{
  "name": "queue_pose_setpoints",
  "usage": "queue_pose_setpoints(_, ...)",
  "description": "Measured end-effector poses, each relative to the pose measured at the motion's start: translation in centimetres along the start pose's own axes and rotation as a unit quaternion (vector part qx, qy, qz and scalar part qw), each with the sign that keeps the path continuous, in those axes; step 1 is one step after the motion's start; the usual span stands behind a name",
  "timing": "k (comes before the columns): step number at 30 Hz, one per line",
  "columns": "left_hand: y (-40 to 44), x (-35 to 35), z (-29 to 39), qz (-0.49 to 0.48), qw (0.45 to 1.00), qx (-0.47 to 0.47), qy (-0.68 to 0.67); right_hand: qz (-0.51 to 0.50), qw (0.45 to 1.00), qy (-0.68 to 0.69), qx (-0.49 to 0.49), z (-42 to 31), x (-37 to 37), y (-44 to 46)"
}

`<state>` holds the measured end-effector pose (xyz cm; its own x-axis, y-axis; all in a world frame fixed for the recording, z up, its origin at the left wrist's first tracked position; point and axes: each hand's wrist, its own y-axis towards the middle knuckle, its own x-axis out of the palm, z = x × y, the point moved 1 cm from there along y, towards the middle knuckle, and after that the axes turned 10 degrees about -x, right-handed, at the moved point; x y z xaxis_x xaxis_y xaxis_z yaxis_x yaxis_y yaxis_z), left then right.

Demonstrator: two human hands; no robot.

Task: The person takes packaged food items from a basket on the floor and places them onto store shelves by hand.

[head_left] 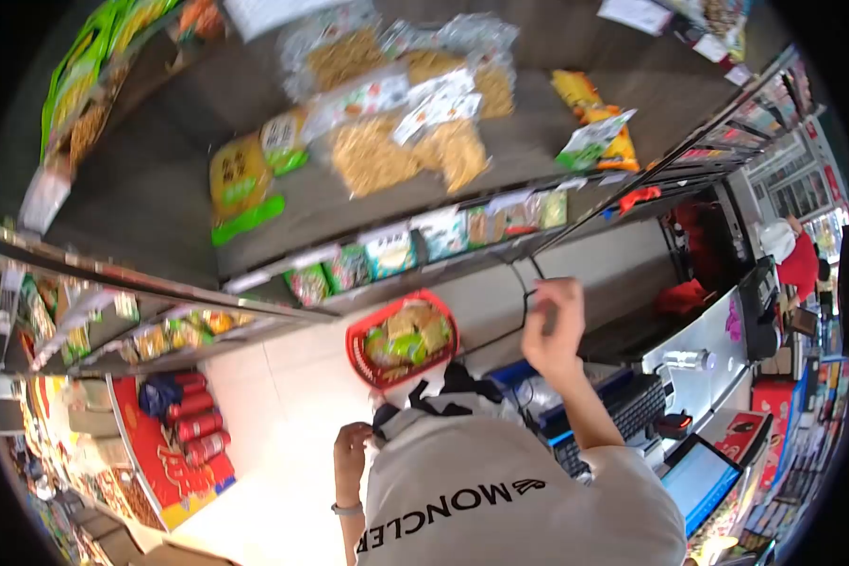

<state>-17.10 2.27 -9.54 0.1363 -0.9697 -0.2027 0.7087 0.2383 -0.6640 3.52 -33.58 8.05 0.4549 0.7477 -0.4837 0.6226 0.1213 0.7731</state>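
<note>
My right hand [554,325] is raised over the edge of the counter, beside the keyboard [632,410]. Its fingers are loosely bent, with a gap between thumb and fingertips, and I see nothing in it. Low at my other side, my left hand [351,451] hangs close to my waist, a band around its wrist. Those fingers curl toward black straps or cloth [453,389] at my front; their tips are dark and blurred. On the floor ahead stands a red basket [353,351] containing several green and yellowish food packets [404,335].
A dark shelf [528,156] ahead bears bagged dry food [377,156] and a yellow packet [241,174]. To the right are a tablet-like screen [700,481] and a clear bottle [689,360]. Red bundles [198,424] lie at left. Another person [799,264] is far right.
</note>
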Motion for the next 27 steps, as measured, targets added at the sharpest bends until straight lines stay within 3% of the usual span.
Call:
queue_pose_setpoints(3,-0.1,-3.0,-1.4,-0.018,0.997,-0.034,-0.067,-0.068,0.989,0.102,0.081,-5.1,6.6,-4.8)
queue_pose_setpoints(4,0.4,-3.9,-2.2,-0.023,0.999,0.000,-0.032,-0.073,0.979,0.148,0.119,-7.2,8.1,-5.6)
queue_pose_setpoints(7,0.0,-6.4,-1.3,-0.035,0.994,0.062,0.084,-0.096,0.973,0.160,0.135,-12.7,11.3,-8.1)
queue_pose_setpoints(11,-0.2,-8.8,-0.6,-0.058,0.993,0.070,0.076,-0.135,0.951,0.202,0.191,-18.7,15.3,-11.1)
queue_pose_setpoints(12,0.3,-9.0,-1.5,-0.043,0.988,0.131,0.072,-0.163,0.941,0.219,0.199,-19.8,16.1,-11.9)
queue_pose_setpoints(16,-0.1,-10.2,-1.2,-0.096,0.988,0.115,0.047,-0.232,0.908,0.270,0.222,-24.5,19.0,-14.3)
queue_pose_setpoints(19,0.3,-10.7,-2.4,-0.080,0.988,0.122,0.058,-0.284,0.877,0.300,0.246,-26.0,20.3,-16.0)
queue_pose_setpoints(23,3.4,-10.2,-8.2,-0.121,0.987,0.077,0.072,-0.327,0.811,0.347,0.339,-23.9,22.1,-21.3)
queue_pose_setpoints(24,4.4,-9.6,-10.1,-0.104,0.973,0.127,0.161,-0.352,0.792,0.341,0.365,-22.9,22.4,-22.0)
queue_pose_setpoints(25,7.6,-7.7,-16.9,-0.107,0.948,0.205,0.217,-0.366,0.788,0.337,0.362,-21.1,22.9,-23.5)
queue_pose_setpoints(27,8.4,-6.7,-19.4,-0.078,0.967,0.006,0.243,-0.342,0.695,0.363,0.518,-16.7,24.5,-28.3)
